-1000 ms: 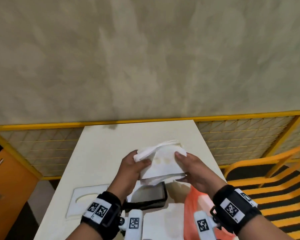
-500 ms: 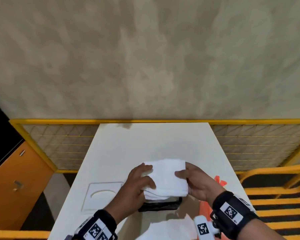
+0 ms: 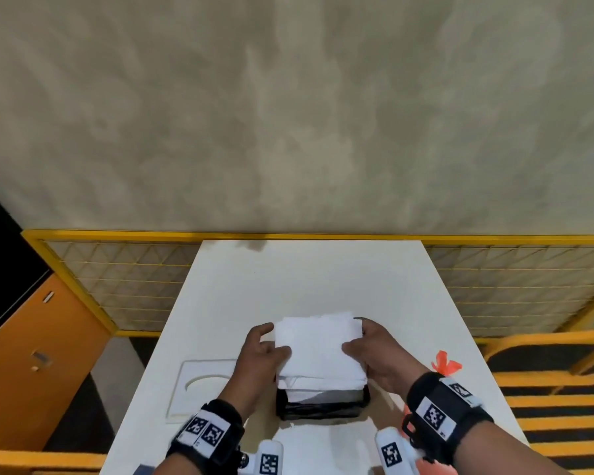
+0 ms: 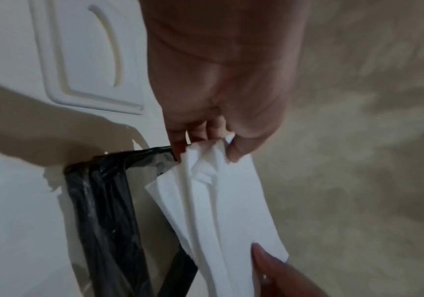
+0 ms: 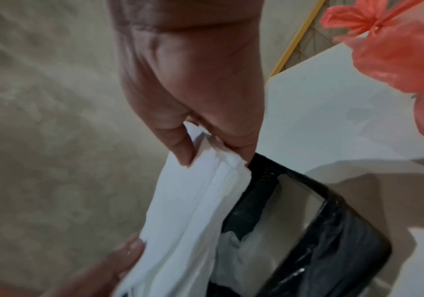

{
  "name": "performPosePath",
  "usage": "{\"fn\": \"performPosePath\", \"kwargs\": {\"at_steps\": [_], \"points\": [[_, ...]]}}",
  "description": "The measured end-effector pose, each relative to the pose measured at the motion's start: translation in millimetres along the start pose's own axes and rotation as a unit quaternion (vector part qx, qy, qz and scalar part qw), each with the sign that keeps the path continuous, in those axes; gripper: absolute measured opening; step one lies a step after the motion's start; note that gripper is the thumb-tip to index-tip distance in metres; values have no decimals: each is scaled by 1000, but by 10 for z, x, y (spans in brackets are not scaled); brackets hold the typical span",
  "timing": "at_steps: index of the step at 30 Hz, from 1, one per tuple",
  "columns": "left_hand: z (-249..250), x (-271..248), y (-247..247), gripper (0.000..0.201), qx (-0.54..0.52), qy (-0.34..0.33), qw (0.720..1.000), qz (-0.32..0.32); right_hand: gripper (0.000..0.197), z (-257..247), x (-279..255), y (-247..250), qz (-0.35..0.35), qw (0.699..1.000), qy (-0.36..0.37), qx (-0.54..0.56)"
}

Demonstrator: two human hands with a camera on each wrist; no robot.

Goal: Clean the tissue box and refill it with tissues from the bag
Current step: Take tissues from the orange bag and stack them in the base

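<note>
A stack of white tissues (image 3: 318, 347) is held flat over the open black tissue box (image 3: 323, 404) on the white table (image 3: 309, 279). My left hand (image 3: 261, 354) pinches the stack's left edge, thumb on top. My right hand (image 3: 374, 351) pinches its right edge the same way. In the left wrist view the tissues (image 4: 221, 211) hang beside the black box (image 4: 109, 217). In the right wrist view the tissues (image 5: 193, 211) sit at the rim of the box (image 5: 307, 231), with white tissue lying inside it. The orange bag (image 5: 396, 46) lies to the right.
The white box lid (image 3: 203, 385) with an oval slot lies flat left of the box. A white sheet (image 3: 326, 443) lies at the table's near edge. A yellow mesh fence (image 3: 127, 279) runs behind the table; an orange cabinet (image 3: 31, 365) stands at left.
Both hands have flattened the tissue stack and lowered it from a raised, tilted hold down onto the black box. The head view has shifted left and down.
</note>
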State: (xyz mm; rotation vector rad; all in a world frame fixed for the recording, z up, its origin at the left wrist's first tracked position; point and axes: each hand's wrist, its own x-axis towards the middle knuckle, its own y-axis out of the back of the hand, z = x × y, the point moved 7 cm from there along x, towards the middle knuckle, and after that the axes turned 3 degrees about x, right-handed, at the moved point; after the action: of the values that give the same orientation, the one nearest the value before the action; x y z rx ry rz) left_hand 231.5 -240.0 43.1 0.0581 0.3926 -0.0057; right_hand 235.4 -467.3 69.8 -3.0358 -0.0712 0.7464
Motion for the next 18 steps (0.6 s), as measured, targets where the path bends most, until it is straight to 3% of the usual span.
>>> {"fn": "performPosePath", "kwargs": {"at_steps": [5,8,11,13,15,18], "points": [[103,132,-75,48,181,-80,980,24,53,205,123,37,43,998,-17,-49],[-8,178,-114,51,344,-95,934,-7,46,258,85,77,53,979,-2,-199],[-13,208,-136,43,499,-128,857,10,56,173,33,115,65,930,55,-357],[41,208,-230,38,534,-177,827,4,53,94,17,101,66,908,104,-399],[52,208,-416,38,568,-226,790,-40,42,78,33,28,48,879,144,-452],[-7,233,-683,38,626,-262,726,-107,34,178,76,-162,-4,796,149,-586]]}}
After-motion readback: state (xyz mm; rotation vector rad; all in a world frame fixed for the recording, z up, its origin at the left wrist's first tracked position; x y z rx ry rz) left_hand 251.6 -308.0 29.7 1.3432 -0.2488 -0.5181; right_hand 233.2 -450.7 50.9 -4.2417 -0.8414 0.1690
